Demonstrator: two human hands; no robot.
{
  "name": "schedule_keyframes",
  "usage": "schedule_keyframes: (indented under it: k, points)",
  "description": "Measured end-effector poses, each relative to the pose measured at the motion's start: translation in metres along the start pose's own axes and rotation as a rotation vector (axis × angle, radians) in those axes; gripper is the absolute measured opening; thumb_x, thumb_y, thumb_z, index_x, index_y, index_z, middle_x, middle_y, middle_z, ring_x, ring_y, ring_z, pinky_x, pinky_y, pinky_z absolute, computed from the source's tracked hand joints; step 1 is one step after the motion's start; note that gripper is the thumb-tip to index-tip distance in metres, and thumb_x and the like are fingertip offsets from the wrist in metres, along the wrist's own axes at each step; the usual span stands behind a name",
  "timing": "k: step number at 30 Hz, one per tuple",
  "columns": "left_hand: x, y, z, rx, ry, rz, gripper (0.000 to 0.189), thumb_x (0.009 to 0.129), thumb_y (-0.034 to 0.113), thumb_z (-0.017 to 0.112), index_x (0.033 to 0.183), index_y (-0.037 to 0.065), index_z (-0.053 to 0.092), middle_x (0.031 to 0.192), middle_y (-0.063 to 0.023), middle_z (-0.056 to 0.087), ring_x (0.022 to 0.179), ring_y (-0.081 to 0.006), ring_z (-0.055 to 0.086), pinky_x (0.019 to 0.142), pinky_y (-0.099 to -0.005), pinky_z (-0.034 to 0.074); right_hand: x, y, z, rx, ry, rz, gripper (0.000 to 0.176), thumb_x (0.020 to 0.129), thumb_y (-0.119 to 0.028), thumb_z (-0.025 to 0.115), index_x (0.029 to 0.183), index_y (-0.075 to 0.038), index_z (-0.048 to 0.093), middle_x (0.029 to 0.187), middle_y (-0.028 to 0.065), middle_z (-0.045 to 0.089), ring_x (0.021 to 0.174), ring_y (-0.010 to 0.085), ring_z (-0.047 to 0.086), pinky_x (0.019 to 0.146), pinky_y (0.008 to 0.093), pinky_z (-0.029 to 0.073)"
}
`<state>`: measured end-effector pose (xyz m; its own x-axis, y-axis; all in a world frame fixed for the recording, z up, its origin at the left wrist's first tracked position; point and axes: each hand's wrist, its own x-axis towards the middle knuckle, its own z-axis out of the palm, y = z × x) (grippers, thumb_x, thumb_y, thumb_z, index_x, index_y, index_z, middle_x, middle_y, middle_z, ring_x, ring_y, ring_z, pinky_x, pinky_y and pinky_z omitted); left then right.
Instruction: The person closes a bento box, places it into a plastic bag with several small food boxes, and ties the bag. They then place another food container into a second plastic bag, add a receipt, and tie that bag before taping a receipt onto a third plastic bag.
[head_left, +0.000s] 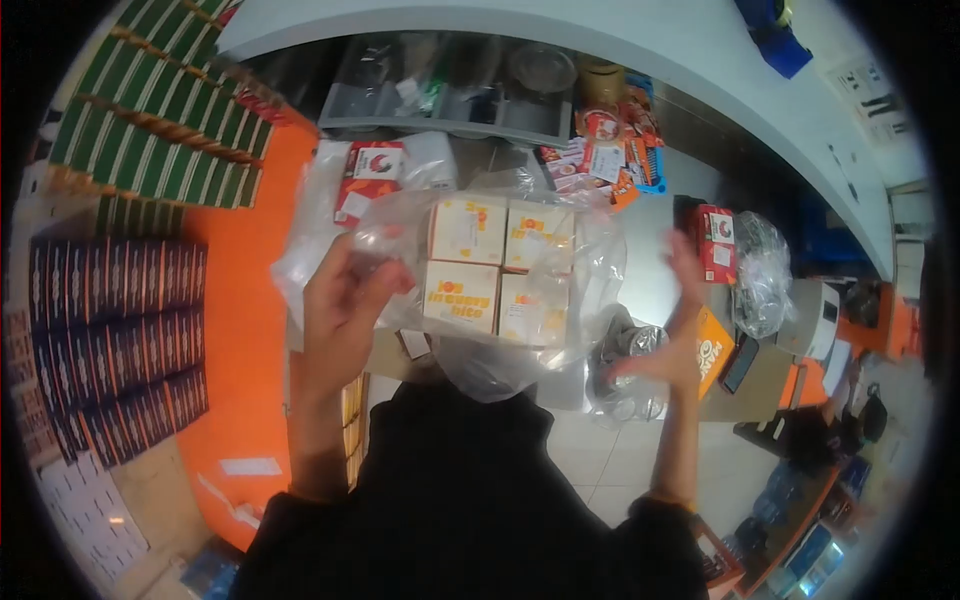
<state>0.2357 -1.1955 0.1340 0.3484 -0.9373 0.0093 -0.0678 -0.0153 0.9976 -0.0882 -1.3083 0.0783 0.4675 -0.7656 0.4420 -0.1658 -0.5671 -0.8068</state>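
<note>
Several white boxes with yellow-orange lettering stand packed together in a clear plastic bag in front of me. My left hand is at the bag's left side, fingers curled and thumb bent, with a fold of the plastic between them. On the other side my right hand is open, its fingers and thumb spread apart, right of the bag and holding nothing. A bunched clear plastic wrap lies near my right thumb. The bag's film covers part of the boxes.
Red boxes stand at the right and another red box at the back left. A grey divided tray is behind. Snack packets lie beside it. A phone rests at right; stacked dark boxes fill the left.
</note>
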Motion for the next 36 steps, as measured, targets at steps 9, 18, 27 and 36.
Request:
schedule_keyframes:
  k: [9, 18, 27, 36]
  points:
    - [-0.001, 0.002, -0.038, 0.195, -0.019, 0.016, 0.032, 0.091, 0.003, 0.057, 0.122, -0.002, 0.054, 0.089, -0.0054, 0.061, 0.081, -0.0115, 0.059, 0.076, -0.0269, 0.049, 0.070, -0.046, 0.015, -1.193, -1.237, -0.167, 0.014, 0.075, -0.027, 0.071, 0.075, -0.014, 0.069, 0.066, 0.0028, 0.058, 0.077, 0.0196, 0.059, 0.089, 0.0378, 0.037]
    - [-0.018, -0.055, -0.089, -0.008, 0.142, 0.019, 0.034, 0.090, 0.007, 0.059, 0.123, 0.003, 0.053, 0.097, -0.0058, 0.065, 0.097, -0.0132, 0.061, 0.088, -0.0286, 0.046, 0.075, -0.092, -0.014, -0.375, -0.640, 0.085, 0.024, 0.063, -0.015, 0.083, 0.077, -0.006, 0.065, 0.096, 0.0073, 0.054, 0.092, 0.0232, 0.054, 0.074, 0.0347, 0.043]
    - [0.272, -0.235, -0.049, 0.301, 0.299, 0.244, 0.022, 0.083, 0.020, 0.067, 0.100, 0.005, 0.066, 0.101, -0.0115, 0.068, 0.092, -0.0234, 0.066, 0.077, -0.0334, 0.052, 0.115, -0.063, 0.067, -0.185, -0.357, -0.057, 0.034, 0.069, -0.002, 0.077, 0.100, -0.005, 0.065, 0.098, 0.0120, 0.062, 0.092, 0.0275, 0.061, 0.079, 0.0354, 0.049]
    - [0.481, -0.345, -0.015, 1.234, 0.469, 0.538, 0.029, 0.082, 0.030, 0.065, 0.097, 0.006, 0.069, 0.099, -0.0137, 0.069, 0.088, -0.0267, 0.067, 0.079, -0.0383, 0.051, 0.048, -0.034, 0.039, -0.144, -0.141, 0.339, 0.025, 0.071, 0.003, 0.073, 0.095, -0.001, 0.065, 0.093, 0.0128, 0.063, 0.088, 0.0249, 0.062, 0.077, 0.0327, 0.049]
